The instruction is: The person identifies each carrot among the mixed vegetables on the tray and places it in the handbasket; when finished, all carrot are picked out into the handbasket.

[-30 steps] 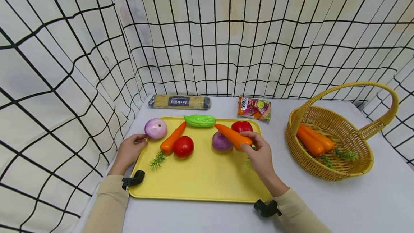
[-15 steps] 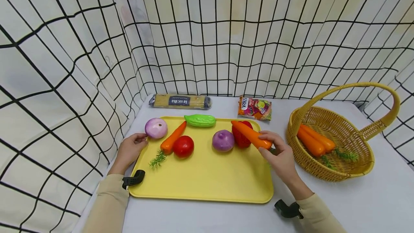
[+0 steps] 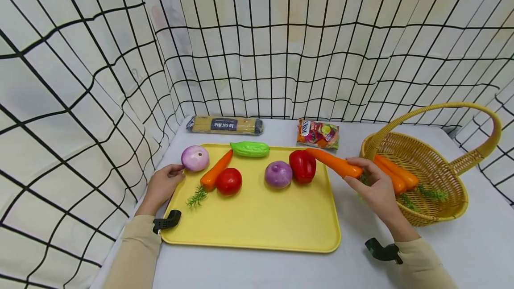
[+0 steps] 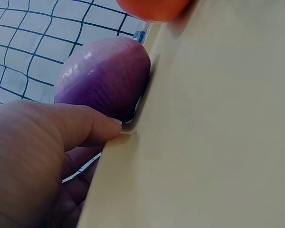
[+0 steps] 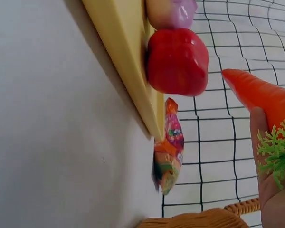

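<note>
My right hand [image 3: 375,188] holds an orange carrot [image 3: 335,163] by its thick end, in the air between the tray and the basket. Its green leafy top [image 5: 280,149] hangs by the palm in the right wrist view. At the yellow tray's [image 3: 257,231] left edge, my left hand [image 3: 161,187] pinches the rim, thumb on top and fingers outside. Just beyond that thumb sits a purple-white onion half [image 4: 107,76]. On the tray are another carrot [image 3: 217,171], a tomato [image 3: 229,181], a green cucumber-like vegetable [image 3: 250,149], a purple onion [image 3: 278,174] and a red bell pepper [image 3: 303,167].
A wicker basket [image 3: 445,213] with a tall handle stands to the right, with carrots [image 3: 395,175] inside. Behind the tray lie a spaghetti pack [image 3: 225,125] and a bright candy bag [image 3: 318,134]. Black-grid cloth walls [image 3: 273,48] rise at the back and sides.
My right hand has carried the carrot rightward, from above the purple onion, past the bell pepper and off the tray's right edge toward the basket. My left hand has stayed at the rim.
</note>
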